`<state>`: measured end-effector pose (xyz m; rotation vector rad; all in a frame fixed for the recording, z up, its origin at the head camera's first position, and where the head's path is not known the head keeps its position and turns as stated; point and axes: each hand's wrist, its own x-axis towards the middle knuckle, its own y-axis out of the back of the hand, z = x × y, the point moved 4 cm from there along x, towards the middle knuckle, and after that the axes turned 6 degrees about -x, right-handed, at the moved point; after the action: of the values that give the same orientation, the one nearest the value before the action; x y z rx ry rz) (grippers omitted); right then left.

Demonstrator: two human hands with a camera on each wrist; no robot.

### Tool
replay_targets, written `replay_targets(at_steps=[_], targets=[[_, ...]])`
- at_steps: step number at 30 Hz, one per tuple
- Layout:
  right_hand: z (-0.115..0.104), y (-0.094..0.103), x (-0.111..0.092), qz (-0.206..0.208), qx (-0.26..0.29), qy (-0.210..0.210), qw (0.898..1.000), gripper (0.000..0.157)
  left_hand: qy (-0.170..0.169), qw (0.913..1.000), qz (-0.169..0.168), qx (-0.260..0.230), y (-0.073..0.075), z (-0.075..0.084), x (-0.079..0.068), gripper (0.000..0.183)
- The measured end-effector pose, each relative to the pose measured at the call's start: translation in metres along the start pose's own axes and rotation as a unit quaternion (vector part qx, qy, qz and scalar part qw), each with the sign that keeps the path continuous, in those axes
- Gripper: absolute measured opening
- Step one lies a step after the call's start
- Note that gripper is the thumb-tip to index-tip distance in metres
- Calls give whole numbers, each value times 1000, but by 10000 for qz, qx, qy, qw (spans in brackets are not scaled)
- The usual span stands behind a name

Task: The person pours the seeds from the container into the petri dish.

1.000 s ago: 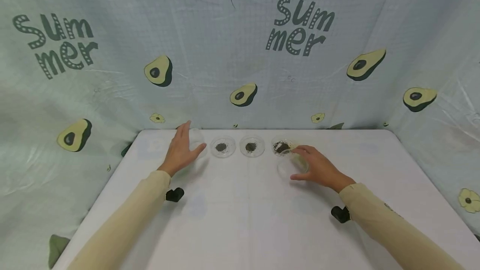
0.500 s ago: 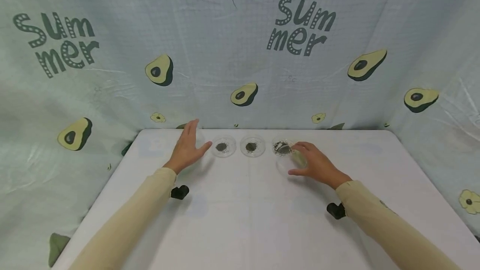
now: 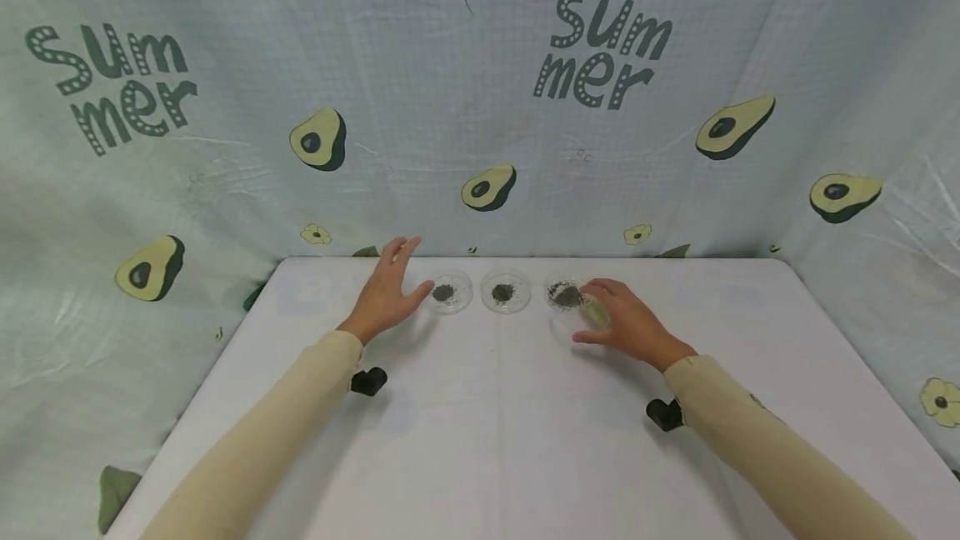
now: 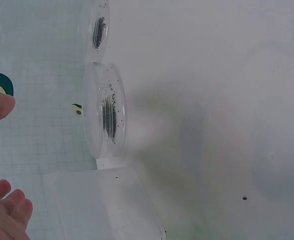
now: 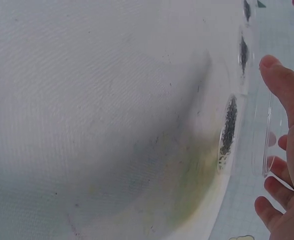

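Note:
My right hand (image 3: 626, 323) grips a clear petri dish lid (image 5: 268, 135) by its rim, thumb on one side and fingers on the other. In the head view the lid hangs just in front of the right petri dish (image 5: 229, 132), which holds dark crumbly bits. My left hand (image 3: 384, 294) hovers with thumb and fingers spread, its thumb tip by the left petri dish (image 3: 450, 307); nothing shows between its fingers. Below that dish in the left wrist view is a clear, shallow plastic thing (image 4: 106, 205), possibly another dish part. The middle petri dish (image 3: 506, 307) also holds dark bits.
The dishes stand in a row near the back edge of the white table (image 3: 480, 440). Behind it hangs a cloth (image 3: 405, 148) printed with avocados. A few dark specks (image 4: 244, 198) lie on the tabletop.
My left hand has shifted right, toward the left dish. The right hand has moved slightly left and away from me with the lid, closer to the right dish.

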<state>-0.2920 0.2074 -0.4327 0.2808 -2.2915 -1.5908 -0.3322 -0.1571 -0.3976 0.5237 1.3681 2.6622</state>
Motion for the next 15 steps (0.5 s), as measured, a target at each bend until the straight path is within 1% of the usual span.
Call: replay_targets(at_steps=[4,15], targets=[[-1,0,3,-50,4,-50,10000,81,-21,10000,-63,-43,-3,2,2,72],[-1,0,8,-30,-33,-150,9999,81,-159,9996,-160,-178,-15,13,8,67]])
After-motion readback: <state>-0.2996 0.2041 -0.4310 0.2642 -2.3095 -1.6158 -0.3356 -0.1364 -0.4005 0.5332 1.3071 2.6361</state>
